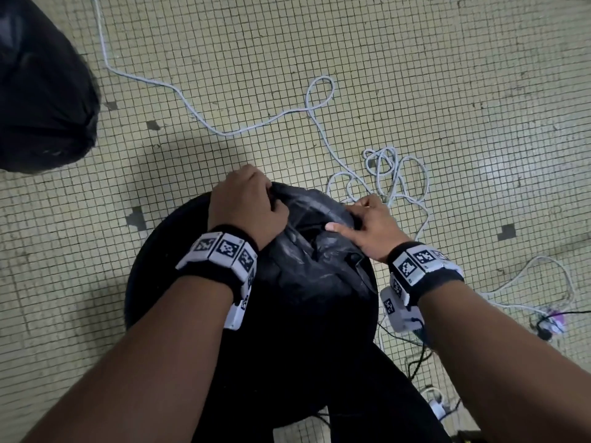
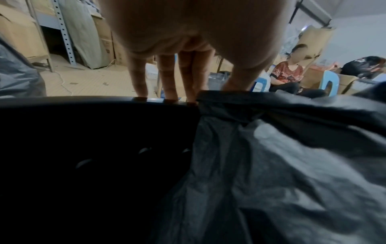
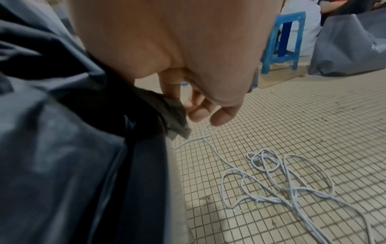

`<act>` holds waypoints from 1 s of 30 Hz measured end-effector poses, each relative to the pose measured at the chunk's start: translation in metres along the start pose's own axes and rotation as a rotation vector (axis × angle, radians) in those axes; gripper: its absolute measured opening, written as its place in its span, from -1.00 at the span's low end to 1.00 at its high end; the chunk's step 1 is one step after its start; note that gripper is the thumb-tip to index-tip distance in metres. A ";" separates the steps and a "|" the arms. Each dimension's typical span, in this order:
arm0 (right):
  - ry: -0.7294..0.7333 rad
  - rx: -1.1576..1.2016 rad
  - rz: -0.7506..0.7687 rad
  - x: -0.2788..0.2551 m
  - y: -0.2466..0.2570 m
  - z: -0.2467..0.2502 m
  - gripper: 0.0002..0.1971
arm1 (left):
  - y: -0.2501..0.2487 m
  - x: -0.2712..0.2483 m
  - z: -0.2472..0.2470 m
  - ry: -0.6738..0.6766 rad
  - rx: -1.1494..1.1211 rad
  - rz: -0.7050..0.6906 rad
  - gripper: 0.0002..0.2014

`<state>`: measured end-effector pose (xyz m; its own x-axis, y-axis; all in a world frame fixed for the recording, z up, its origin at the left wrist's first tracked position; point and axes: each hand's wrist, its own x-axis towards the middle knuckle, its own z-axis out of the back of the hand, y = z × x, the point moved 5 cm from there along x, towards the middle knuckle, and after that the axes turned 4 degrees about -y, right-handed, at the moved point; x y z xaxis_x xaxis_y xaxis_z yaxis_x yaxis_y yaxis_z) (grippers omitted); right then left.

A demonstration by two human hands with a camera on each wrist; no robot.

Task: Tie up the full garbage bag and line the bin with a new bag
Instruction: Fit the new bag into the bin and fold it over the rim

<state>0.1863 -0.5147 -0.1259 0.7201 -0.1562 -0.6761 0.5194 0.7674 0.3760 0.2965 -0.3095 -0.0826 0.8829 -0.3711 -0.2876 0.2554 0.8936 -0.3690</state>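
Am stretching new bag hem over bin far rim: left hand pinching hem, right hand gripping hem. Should be keeping tension even, seating hem fully.

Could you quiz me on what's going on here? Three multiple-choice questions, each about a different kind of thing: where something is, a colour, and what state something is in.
1. Where does the tangled cable lie?
A. on the tiled floor, on the right-hand side of the bin
B. inside the bin
C. over the person's arm

2. What colour is the stool in the right wrist view?
A. red
B. blue
C. white

3. How does the new bag sit at the bin?
A. knotted shut
B. lying flat on the floor
C. held at its edge by the left hand and the right hand

Answers: 1 A, its loops rest on the floor tiles. 2 B, its legs and top are blue. 3 C, both hands grip bag plastic at the far rim.
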 end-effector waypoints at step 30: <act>0.248 -0.327 0.231 0.069 0.140 0.022 -0.67 | 0.099 -0.039 0.022 0.116 -0.161 0.216 -0.58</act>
<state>0.3192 -0.4316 -0.1062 0.6475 0.1650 -0.7440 0.1573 0.9263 0.3424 0.2966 -0.2006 -0.0885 0.8568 -0.2114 -0.4704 -0.0073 0.9071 -0.4209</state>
